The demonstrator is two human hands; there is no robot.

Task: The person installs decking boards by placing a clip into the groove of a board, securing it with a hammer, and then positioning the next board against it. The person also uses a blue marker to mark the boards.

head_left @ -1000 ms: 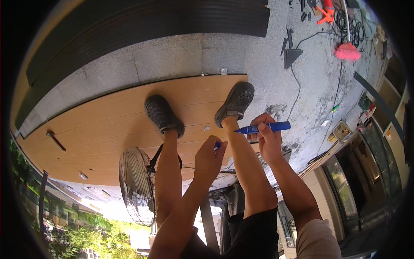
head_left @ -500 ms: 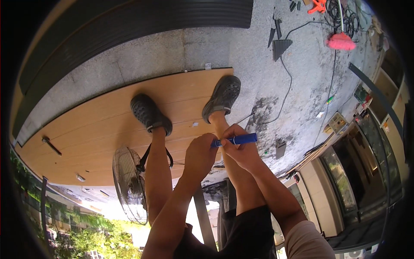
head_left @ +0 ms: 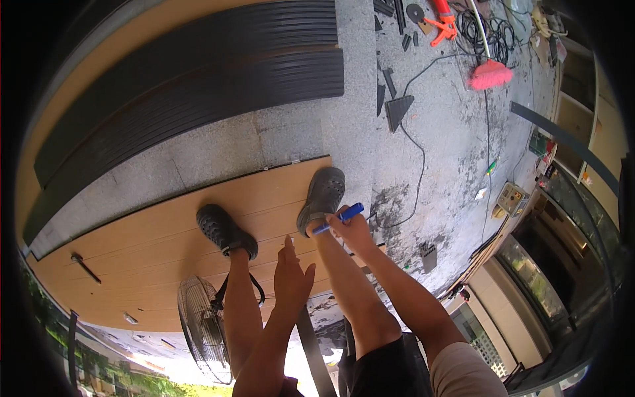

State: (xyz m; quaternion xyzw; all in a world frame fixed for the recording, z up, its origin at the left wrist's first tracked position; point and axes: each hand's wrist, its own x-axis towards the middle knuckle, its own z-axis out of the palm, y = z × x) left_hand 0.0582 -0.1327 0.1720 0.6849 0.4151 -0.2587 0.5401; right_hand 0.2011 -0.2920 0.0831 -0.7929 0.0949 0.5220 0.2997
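My right hand (head_left: 353, 234) grips a blue marker pen (head_left: 352, 212), holding it slantwise over the lower part of my right leg. The thicker blue end points up and to the right, and the narrow end points left. My left hand (head_left: 291, 278) is off the pen, a short way to its left. Its fingers are stretched out, with the thumb apart and nothing in them. Beneath both hands lie tan grooved boards (head_left: 159, 231), on which I stand in dark clogs (head_left: 221, 228).
Dark ribbed planks (head_left: 198, 99) lie beyond the boards. A hammer (head_left: 86, 268) rests at far left, and a wire-caged fan (head_left: 202, 324) stands beside my left leg. At right, a cable (head_left: 423, 159) crosses the concrete near dark offcuts (head_left: 398, 111), a pink broom (head_left: 491, 75) and an orange caulking gun (head_left: 444, 26).
My left hand has let go of the marker pen and opened. The right hand has carried the pen slightly left and tilted it. The view has shifted, showing more of the far planks.
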